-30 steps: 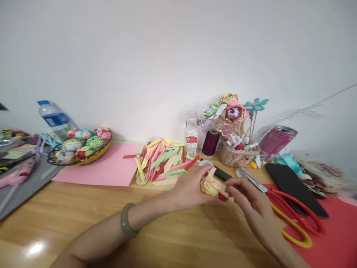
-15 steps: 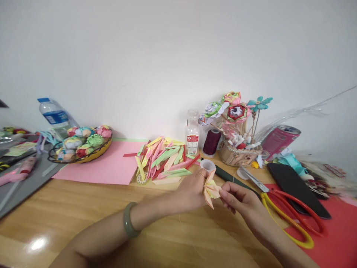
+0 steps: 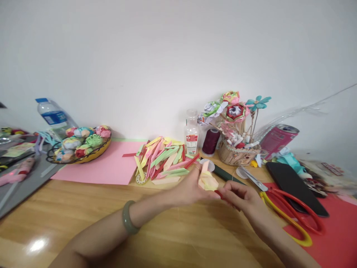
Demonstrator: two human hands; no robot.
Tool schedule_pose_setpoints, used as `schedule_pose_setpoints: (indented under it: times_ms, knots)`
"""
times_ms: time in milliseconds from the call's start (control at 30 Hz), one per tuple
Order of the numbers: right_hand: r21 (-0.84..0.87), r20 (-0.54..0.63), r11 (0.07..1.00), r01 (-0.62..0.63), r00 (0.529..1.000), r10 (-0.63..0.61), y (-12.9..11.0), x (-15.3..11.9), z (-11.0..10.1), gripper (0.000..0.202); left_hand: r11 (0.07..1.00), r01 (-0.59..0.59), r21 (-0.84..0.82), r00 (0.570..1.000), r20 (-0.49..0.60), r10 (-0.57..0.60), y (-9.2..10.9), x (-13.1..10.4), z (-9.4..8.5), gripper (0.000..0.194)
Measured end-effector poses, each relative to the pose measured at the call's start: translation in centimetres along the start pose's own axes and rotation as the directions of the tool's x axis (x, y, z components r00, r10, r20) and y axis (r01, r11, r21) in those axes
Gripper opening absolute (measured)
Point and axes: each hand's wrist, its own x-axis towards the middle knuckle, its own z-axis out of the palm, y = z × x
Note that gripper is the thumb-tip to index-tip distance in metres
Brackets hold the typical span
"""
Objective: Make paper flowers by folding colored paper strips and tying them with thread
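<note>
My left hand [image 3: 189,188] is closed around a small folded-paper flower [image 3: 208,181] in peach and pale yellow, its thumb stretched below it. At the flower's lower right edge, the fingertips of my right hand [image 3: 238,195] pinch a small dark red piece [image 3: 219,193]; whether it belongs to the flower I cannot tell. Behind my left hand lies a heap of folded paper strips [image 3: 164,158] in pink, green, yellow and red. A roll of clear tape [image 3: 211,166] sits just beyond the flower.
Large scissors [image 3: 290,212] with red and yellow handles lie right, by a black phone-like slab [image 3: 297,190]. Along the wall stand a glass bottle [image 3: 192,139], a purple thread spool [image 3: 210,143] and a basket of paper flowers [image 3: 237,155]. A yellow basket [image 3: 96,153] rests left on pink paper [image 3: 111,173].
The flower has been turned in my left hand, so its petals face differently. A red piece now shows at my right fingertips, which pinched a peach petal before.
</note>
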Motion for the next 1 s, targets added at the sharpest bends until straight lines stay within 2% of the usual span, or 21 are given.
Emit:
schedule_pose_setpoints:
  times_ms: [100, 167, 267, 367, 433, 500, 633, 700, 733, 800, 867, 933, 1000]
  knots:
    - [0.041, -0.178, 0.997, 0.061, 0.983, -0.052, 0.1, 0.1, -0.4, 0.033, 0.947, 0.064, -0.315, 0.996, 0.081, -0.040, -0.3, 0.4, -0.5, 0.068]
    - [0.047, -0.239, 0.994, 0.097, 0.968, -0.083, 0.1, 0.1, -0.5, 0.028, 0.876, 0.130, -0.464, 0.985, 0.165, -0.059, -0.4, 0.4, -0.6, 0.068]
    - [0.035, -0.199, 0.995, 0.089, 0.977, -0.080, -0.3, 0.0, -0.4, 0.033, 0.796, 0.208, -0.568, 0.954, 0.297, -0.037, -0.5, 0.1, -0.4, 0.066]
    - [0.050, -0.098, 0.994, 0.094, 0.991, -0.089, -0.6, -0.2, -0.2, 0.034, 0.801, 0.236, -0.551, 0.935, 0.353, -0.032, -0.9, -0.1, -0.1, 0.058]
    - [0.061, -0.109, 0.992, 0.108, 0.989, -0.101, -0.6, -0.4, -0.2, 0.032, 0.828, 0.223, -0.515, 0.945, 0.324, -0.053, -1.4, -0.1, 0.0, 0.053]
    - [0.062, -0.174, 0.993, 0.100, 0.981, -0.088, -0.5, -0.4, -0.3, 0.030, 0.853, 0.204, -0.480, 0.952, 0.299, -0.060, -1.6, 0.0, 0.1, 0.051]
    - [0.065, -0.214, 0.995, 0.081, 0.975, -0.065, 0.1, -0.1, -0.4, 0.032, 0.863, 0.209, -0.460, 0.944, 0.326, -0.055, -1.2, 0.1, -0.2, 0.053]
    - [0.052, -0.195, 0.995, 0.091, 0.978, -0.079, 0.2, 0.0, -0.4, 0.032, 0.870, 0.215, -0.444, 0.959, 0.264, -0.102, -0.9, 0.3, -0.5, 0.057]
    - [0.032, -0.191, 0.994, 0.102, 0.977, -0.094, 0.3, 0.1, -0.4, 0.032, 0.892, 0.198, -0.406, 0.973, 0.194, -0.127, -0.7, 0.5, -0.6, 0.057]
    - [-0.048, -0.189, 0.988, 0.150, 0.969, -0.156, 0.3, 0.1, -0.3, 0.029, 0.952, 0.131, -0.278, 0.991, 0.017, -0.132, -0.5, 0.8, -0.7, 0.050]
    - [-0.160, -0.183, 0.961, 0.226, 0.950, -0.254, 0.4, 0.0, -0.2, 0.026, 0.987, 0.051, -0.152, 0.989, -0.127, -0.070, -0.4, 0.9, -0.6, 0.042]
    - [-0.263, -0.157, 0.917, 0.300, 0.924, -0.348, 0.4, -0.1, 0.0, 0.023, 0.994, 0.021, -0.105, 0.989, -0.144, -0.036, -0.3, 0.9, -0.4, 0.035]
    - [-0.333, -0.136, 0.874, 0.355, 0.899, -0.417, 0.6, -0.2, 0.1, 0.022, 0.995, 0.027, -0.092, 0.996, -0.083, -0.035, -0.2, 0.7, -0.1, 0.033]
